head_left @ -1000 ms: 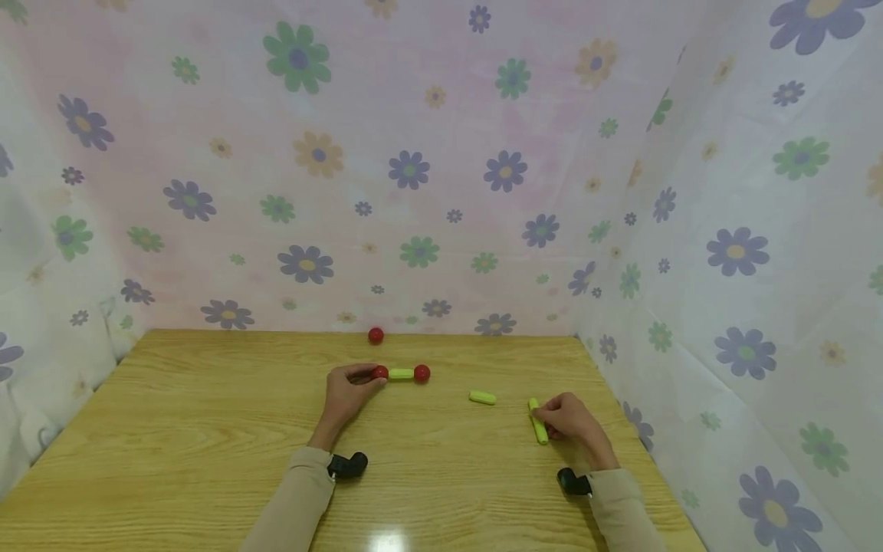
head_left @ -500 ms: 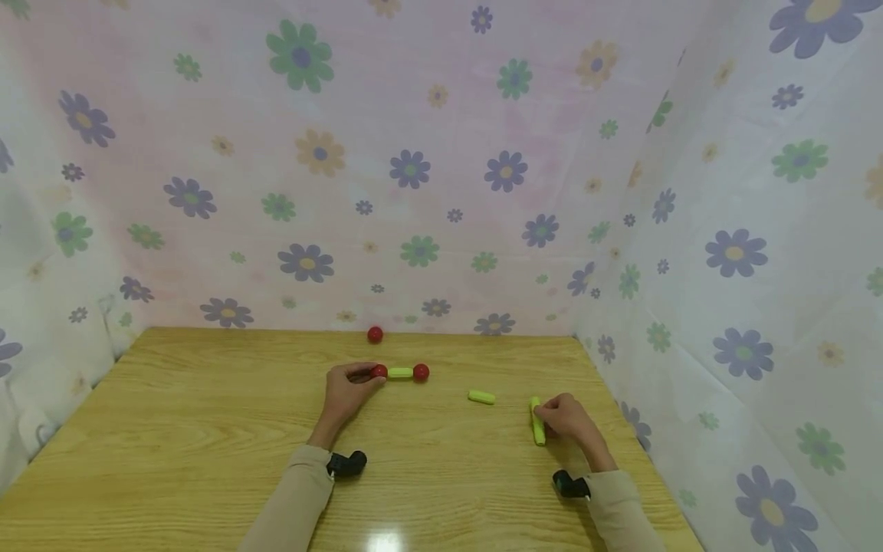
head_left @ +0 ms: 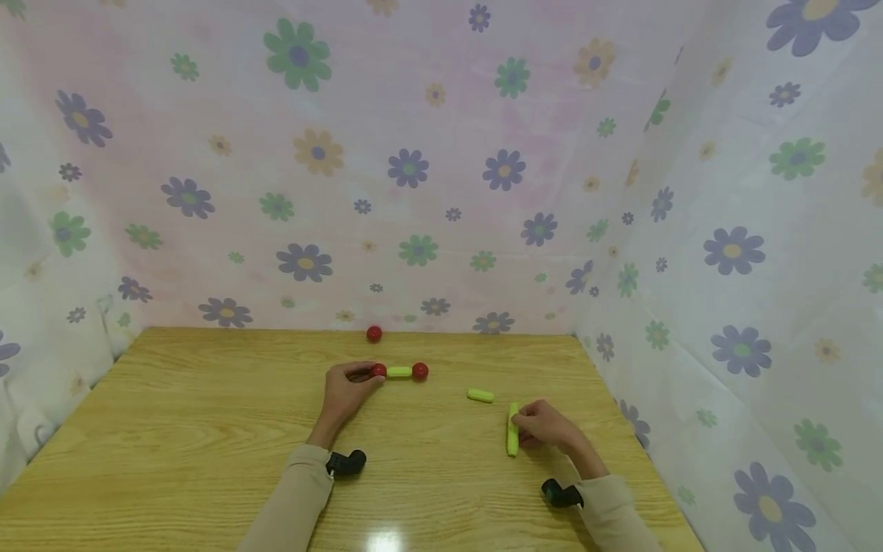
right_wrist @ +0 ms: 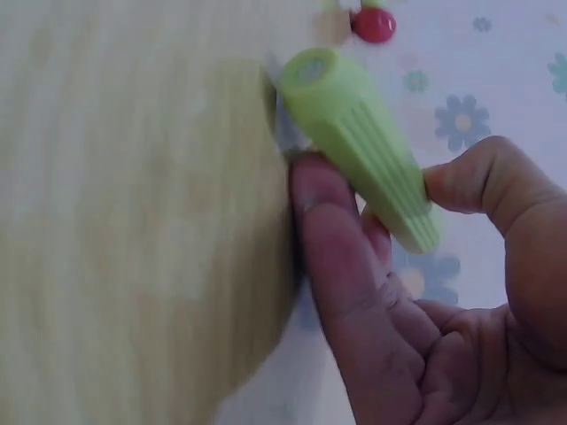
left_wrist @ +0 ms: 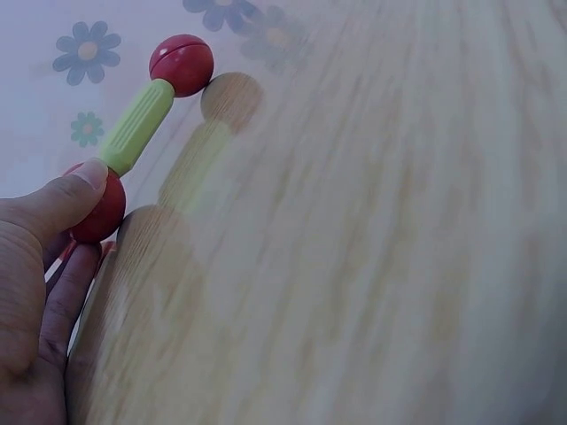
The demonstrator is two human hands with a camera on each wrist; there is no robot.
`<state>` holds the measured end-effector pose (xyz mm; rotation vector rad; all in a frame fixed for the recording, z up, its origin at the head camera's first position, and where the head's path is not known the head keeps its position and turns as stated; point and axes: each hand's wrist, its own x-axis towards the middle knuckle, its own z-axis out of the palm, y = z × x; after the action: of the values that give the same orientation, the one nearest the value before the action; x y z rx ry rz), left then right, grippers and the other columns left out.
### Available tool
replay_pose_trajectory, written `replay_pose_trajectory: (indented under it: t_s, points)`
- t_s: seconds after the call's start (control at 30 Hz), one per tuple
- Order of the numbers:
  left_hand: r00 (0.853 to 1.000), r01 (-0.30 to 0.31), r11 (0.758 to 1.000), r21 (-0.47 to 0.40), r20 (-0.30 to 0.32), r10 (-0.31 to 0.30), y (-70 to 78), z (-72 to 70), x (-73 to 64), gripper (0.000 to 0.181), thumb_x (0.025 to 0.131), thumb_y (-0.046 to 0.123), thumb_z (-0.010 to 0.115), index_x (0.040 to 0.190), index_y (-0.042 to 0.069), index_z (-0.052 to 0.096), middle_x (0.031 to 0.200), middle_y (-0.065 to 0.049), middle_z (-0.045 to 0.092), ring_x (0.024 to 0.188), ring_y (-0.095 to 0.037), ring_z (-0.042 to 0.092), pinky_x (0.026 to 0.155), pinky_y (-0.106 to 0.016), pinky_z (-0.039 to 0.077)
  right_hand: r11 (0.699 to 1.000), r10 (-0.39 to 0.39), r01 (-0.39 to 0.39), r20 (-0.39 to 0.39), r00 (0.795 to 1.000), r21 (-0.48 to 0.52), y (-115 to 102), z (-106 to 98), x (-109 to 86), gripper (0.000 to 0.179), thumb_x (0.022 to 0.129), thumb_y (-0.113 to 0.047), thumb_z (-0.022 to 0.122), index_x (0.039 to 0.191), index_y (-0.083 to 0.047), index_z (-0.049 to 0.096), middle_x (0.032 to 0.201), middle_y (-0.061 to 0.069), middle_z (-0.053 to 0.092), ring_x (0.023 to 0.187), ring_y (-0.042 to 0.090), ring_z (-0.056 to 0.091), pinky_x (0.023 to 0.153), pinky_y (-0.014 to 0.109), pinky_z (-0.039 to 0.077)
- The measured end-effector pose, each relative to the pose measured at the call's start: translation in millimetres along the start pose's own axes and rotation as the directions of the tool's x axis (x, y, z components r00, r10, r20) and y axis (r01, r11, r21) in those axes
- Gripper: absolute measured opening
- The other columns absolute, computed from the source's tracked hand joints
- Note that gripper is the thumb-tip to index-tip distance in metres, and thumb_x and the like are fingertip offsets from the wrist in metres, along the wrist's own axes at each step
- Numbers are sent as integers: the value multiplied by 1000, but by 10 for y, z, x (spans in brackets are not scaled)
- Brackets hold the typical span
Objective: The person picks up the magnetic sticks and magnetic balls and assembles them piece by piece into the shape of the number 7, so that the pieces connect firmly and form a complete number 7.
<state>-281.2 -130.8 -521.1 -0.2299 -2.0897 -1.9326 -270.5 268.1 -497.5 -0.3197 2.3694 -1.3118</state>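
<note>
My left hand pinches a red ball between thumb and fingers. That ball sits on one end of a short green ridged rod, with another red ball at the rod's far end. Toward the right, my right hand grips a longer green ridged rod with thumb and fingertips. This rod points away from me in the head view. Between the hands lies a loose short green rod, apart from both.
A lone red ball rests at the back edge of the wooden table. Flower-patterned cloth hangs behind the table and along its sides. Each wrist bears a black camera.
My right hand has moved left with the long green rod and turned it nearly straight away from me. The left hand and its ball-and-rod piece have stayed in place.
</note>
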Motion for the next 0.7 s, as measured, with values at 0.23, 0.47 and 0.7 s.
replay_pose_trajectory:
  t_s: [0.23, 0.47, 0.7]
  points:
    - [1000, -1, 1000, 21, -6, 1, -14, 21, 6, 33, 84, -5, 80, 115, -14, 71, 114, -34, 69, 104, -49, 68, 81, -17, 58, 997, -23, 20, 43, 999, 75, -81, 240, 35, 33, 103, -16, 56, 116, 13, 65, 84, 7, 70, 74, 14, 69, 68, 28, 62]
    - [1000, 12, 1000, -4, -7, -12, -27, 7, 31, 33, 84, -7, 79, 115, -15, 70, 114, -35, 68, 105, -51, 68, 82, -20, 60, 993, -22, 15, 54, 998, 114, -191, 496, 164, 44, 103, -21, 61, 128, 16, 59, 93, 11, 71, 79, 14, 70, 71, 29, 62]
    - [1000, 11, 1000, -2, 5, -11, -5, -18, 19, 34, 84, -6, 79, 116, -16, 69, 115, -37, 67, 106, -52, 67, 84, -23, 60, 990, 11, -21, 66, 998, 141, -226, 614, 283, 45, 104, -21, 60, 133, 14, 56, 98, 13, 69, 80, 14, 69, 72, 28, 62]
